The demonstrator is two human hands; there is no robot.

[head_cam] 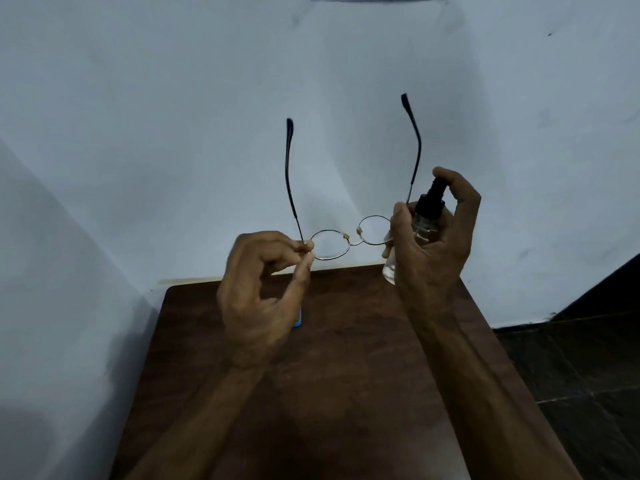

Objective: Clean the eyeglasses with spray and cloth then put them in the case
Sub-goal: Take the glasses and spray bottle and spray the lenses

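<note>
- The left hand [256,299] is raised above the counter [346,358], its thumb and forefinger pinched shut on the eyeglasses [349,237] at the hinge corner of the left lens rim; the other fingers curl loosely into the palm.
- The eyeglasses hang in the air above the far edge of the counter, in front of the pale wall [173,98]. They have thin round wire rims with clear lenses and pale nose pads at the bridge.
- Both temple arms are unfolded and stand upward and away from the person, their dark tips well above the hands.
- The right hand [433,237] is closed around a small spray bottle [420,220], held just beside the right lens. The thumb lies along the bottle's near side, and the forefinger arches over the black nozzle with its tip on top of the cap.
- The bottle has a clear body that shows below the thumb, and it tilts slightly with the nozzle toward the top. The right edge of the right lens is hidden behind this hand.
- A small blue object [298,318] lies on the dark brown counter, mostly hidden behind the left hand; what it is cannot be told.
- Dark floor tiles [571,368] show to the right of the counter.
</note>
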